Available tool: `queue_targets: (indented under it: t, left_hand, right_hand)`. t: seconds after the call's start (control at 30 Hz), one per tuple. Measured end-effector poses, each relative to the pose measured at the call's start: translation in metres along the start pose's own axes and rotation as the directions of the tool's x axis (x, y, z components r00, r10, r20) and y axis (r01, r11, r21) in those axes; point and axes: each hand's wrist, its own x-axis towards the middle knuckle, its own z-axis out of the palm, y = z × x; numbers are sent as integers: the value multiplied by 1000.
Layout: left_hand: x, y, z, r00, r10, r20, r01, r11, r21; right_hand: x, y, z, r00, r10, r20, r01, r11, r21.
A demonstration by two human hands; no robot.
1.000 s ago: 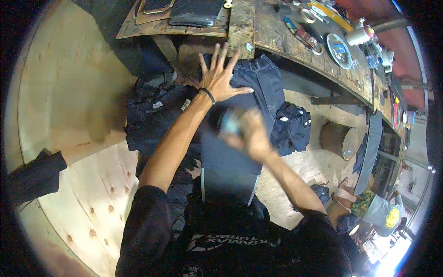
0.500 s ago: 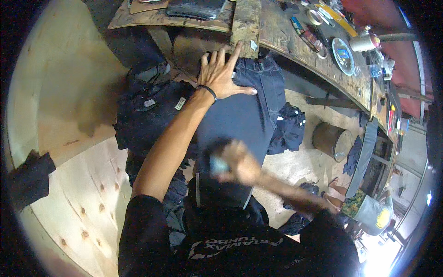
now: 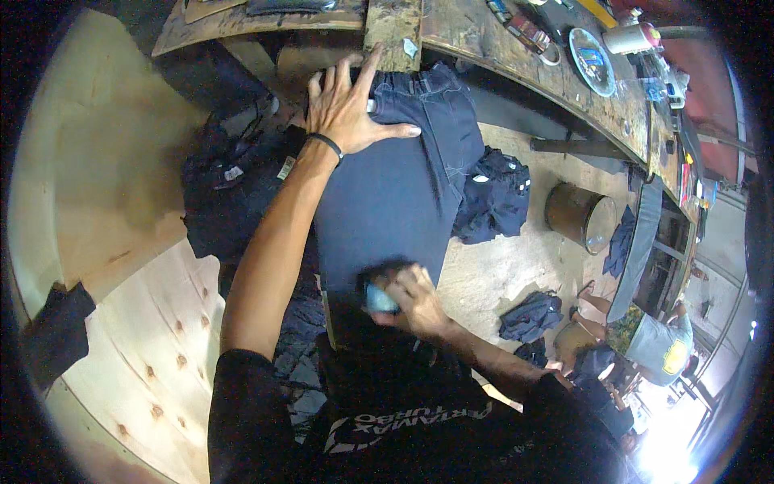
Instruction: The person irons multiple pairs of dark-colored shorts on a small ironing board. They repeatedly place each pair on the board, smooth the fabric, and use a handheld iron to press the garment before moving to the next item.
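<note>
Dark navy trousers lie stretched flat over a narrow board in front of me, their gathered waistband at the far end. My left hand presses on the cloth near the waistband, palm down with fingers and thumb spread. Closer to my body, my right hand grips what looks like a brush, with a light blue top and a dark rim. The brush rests against the near part of the trousers. Motion blurs its edges slightly, and its underside is hidden.
A worn wooden table runs along the far side, bearing a blue-rimmed plate and a thread cone. Dark garments are heaped at left, others at right. A drum stands beyond; another person sits at right.
The trousers and my left hand appear further left and up as the view shifts. My right hand with the brush has moved rightward and nearer to me along the cloth.
</note>
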Motion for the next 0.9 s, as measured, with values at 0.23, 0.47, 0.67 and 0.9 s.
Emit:
queue_targets:
  t: [0.23,0.47,0.67,0.9]
  left_hand:
    - [-1,-2,1,999,23,-27,-22,1000,10]
    - [-2,-4,7,997,23,-75,-22,1000,21]
    - [-17,-3,-23,953,131,-273,-194,957,-218]
    - [-190,3,10,866,-428,258,435,393,-810]
  right_hand:
    - [25,1,-20,946,79,-313,-78,997,17]
    - [100,-7,-14,930,146,-337,-219,958,-188]
    - [61,-11,-66,772,590,-237,-526,801,286]
    - [68,137,-98,651,758,-47,-624,569,535]
